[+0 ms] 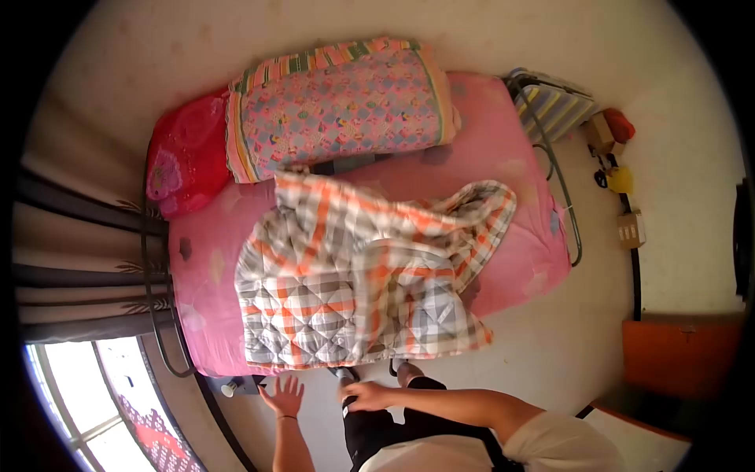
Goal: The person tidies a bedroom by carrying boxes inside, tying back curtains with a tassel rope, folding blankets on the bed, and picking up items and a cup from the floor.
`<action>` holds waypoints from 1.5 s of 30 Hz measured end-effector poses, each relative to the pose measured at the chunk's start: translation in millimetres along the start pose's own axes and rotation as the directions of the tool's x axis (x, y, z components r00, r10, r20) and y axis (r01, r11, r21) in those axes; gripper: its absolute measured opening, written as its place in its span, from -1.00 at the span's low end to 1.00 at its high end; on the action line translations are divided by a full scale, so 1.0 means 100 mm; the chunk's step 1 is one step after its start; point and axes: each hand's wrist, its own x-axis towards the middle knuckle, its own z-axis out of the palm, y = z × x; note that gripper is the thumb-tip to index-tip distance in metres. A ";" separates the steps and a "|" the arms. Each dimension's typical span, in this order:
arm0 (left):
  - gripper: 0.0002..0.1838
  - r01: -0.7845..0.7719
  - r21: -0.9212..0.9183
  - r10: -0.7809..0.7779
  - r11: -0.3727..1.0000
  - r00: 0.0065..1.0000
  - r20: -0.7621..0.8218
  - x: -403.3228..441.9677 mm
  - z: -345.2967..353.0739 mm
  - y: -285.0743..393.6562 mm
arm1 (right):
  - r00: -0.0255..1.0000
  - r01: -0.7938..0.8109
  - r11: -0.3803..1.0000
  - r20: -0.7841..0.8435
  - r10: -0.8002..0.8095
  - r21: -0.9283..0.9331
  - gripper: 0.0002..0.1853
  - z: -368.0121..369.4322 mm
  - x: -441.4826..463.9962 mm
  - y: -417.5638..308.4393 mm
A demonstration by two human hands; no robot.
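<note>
A quilted plaid cover (307, 307) in orange, grey and white lies bunched and partly folded on the pink bed sheet (208, 267), its lower edge at the near side of the bed. My left hand (283, 396) is just below that edge, fingers spread, holding nothing. Over my dark trousers, near the knee, is my right hand (368, 396), its fingers blurred, so their grip cannot be made out. Behind the cover rests a folded patterned quilt (338, 106), with a red pillow (193, 153) to its left.
Metal rails (562, 177) stand at both bed ends. Striped storage (554, 110), a cardboard box (631, 230) and an orange cabinet (668, 354) are at the right. Curtains (79, 236) and a window (102, 393) are at the left.
</note>
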 end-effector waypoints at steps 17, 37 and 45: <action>-0.09 -0.441 0.871 0.533 0.216 0.801 0.274 3.02 -0.02 1.60 | 0.074 0.564 0.717 -0.890 0.450 0.410 -0.56 -2.21 -1.41 1.86; -0.53 -0.029 0.938 0.044 0.346 0.999 0.015 0.30 1.13 1.77 | -0.297 -0.040 0.950 -0.911 0.285 0.310 -0.70 -1.59 -2.39 2.00; -0.53 0.043 0.869 -0.046 0.493 0.999 -0.024 0.25 0.87 1.31 | -0.372 -0.213 0.952 -0.919 0.129 0.220 -0.74 -2.52 -2.93 3.17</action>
